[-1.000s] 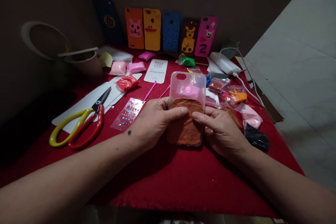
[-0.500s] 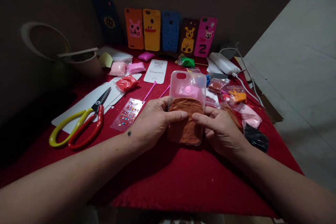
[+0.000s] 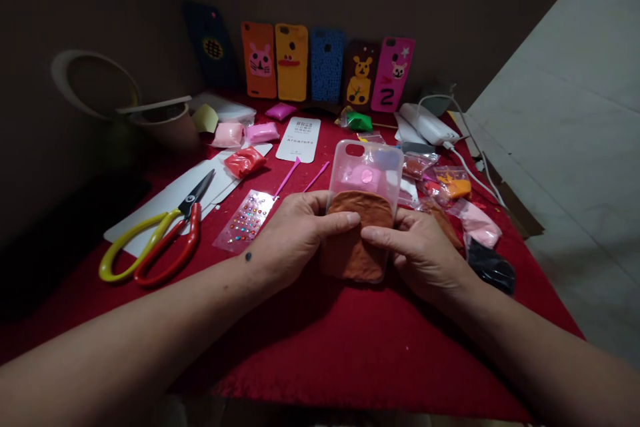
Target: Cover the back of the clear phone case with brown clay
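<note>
Between my two hands I hold a clear phone case [image 3: 390,181] upright over the table, its camera cutout at the top left. Brown clay [image 3: 356,260] covers roughly its lower two thirds in a flattened, slightly wrinkled layer. My left hand [image 3: 305,223] grips the left edge, with the thumb lying on the clay. From the right side my right hand [image 3: 423,243] grips the other edge, its thumb also pressed on the clay. The remaining fingers of both hands are mostly hidden behind the case. Pink shows through the bare upper part.
Red-and-yellow-handled scissors [image 3: 167,240] lie on white card at left, near a rhinestone sheet [image 3: 246,220] and pink sticks [image 3: 287,177]. Bagged clay [image 3: 453,181] crowds the right side by a white power bank [image 3: 427,123] with a cable. Several decorated cases [image 3: 327,63] lean against the wall.
The case's top has tilted slightly to the right in my hands. My thumbs have shifted a little over the clay. The whole view has moved slightly.
</note>
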{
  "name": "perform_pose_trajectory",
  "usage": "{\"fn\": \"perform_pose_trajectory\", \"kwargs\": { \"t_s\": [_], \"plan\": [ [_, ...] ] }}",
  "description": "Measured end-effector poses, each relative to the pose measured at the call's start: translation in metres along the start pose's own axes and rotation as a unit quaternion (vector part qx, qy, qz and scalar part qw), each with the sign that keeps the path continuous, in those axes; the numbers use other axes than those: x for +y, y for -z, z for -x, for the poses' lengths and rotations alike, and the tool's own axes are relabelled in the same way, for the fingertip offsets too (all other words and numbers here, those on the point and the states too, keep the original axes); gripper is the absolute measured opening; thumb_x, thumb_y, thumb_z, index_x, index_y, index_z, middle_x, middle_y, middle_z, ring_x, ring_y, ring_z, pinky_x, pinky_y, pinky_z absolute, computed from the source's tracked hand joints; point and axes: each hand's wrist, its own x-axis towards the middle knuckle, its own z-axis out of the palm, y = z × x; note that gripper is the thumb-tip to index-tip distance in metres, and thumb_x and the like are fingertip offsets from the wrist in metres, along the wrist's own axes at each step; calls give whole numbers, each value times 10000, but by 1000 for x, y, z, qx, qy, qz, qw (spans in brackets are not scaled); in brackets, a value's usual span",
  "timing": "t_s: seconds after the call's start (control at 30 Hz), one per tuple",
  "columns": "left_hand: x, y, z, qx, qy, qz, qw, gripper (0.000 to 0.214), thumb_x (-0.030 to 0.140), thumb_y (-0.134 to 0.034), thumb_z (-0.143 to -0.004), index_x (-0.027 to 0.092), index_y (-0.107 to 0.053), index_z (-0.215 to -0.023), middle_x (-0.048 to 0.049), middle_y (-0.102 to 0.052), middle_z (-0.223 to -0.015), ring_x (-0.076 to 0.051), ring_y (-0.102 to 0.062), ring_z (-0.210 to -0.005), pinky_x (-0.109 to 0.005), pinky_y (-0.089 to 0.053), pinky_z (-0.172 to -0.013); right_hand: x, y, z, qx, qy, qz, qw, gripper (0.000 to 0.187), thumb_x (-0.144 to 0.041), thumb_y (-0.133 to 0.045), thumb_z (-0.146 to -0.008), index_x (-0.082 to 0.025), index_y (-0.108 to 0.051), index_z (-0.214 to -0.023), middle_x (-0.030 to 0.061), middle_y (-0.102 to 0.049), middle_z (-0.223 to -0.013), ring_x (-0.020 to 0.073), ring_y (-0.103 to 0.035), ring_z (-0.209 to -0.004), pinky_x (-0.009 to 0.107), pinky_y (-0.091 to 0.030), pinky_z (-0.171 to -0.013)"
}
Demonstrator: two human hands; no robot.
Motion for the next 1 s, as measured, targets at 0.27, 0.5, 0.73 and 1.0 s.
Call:
{"fn": "perform_pose_trajectory", "kwargs": {
  "t_s": [0.27, 0.5, 0.73, 1.0],
  "plan": [
    [1, -1, 0, 23, -5, -1, 1000, 192, 296, -741, -749, 141, -715, -859, -61, -742, -821, -177, -677, -705, -281, -524, -690, 2, 1, 0, -7, -13, 4, 1000, 133, -259, -787, -720, -210, -749, -838, 25, -756, -848, 173, -676, -727, 308, -530, -691],
    [1, 1, 0, -18, -15, -4, 1000, 267, 336, -733, -777, 147, -731, -965, -84, -746, -957, -179, -680, -797, -273, -517, -747, 2, 0, 0, -2, 0, -11, 1000, 159, -252, -789, -711, -210, -751, -860, 28, -764, -865, 179, -687, -743, 320, -537, -723],
    [0, 1, -1, 10, -10, -15, 1000, 266, 356, -710, -786, 145, -738, -945, -105, -750, -918, -217, -691, -801, -316, -525, -749, 0, -1, -1, -1, 8, -41, 999, 216, -291, -792, -720, -213, -746, -916, 44, -768, -908, 185, -699, -769, 342, -549, -768],
    [0, -1, 1, -12, -41, -25, 999, 287, 337, -735, -770, 162, -730, -998, -82, -752, -963, -188, -686, -814, -276, -519, -754, -2, -5, -2, 26, 16, -56, 998, 147, -282, -750, -752, -222, -748, -886, 29, -766, -881, 189, -693, -774, 349, -532, -791]
  ]
}}
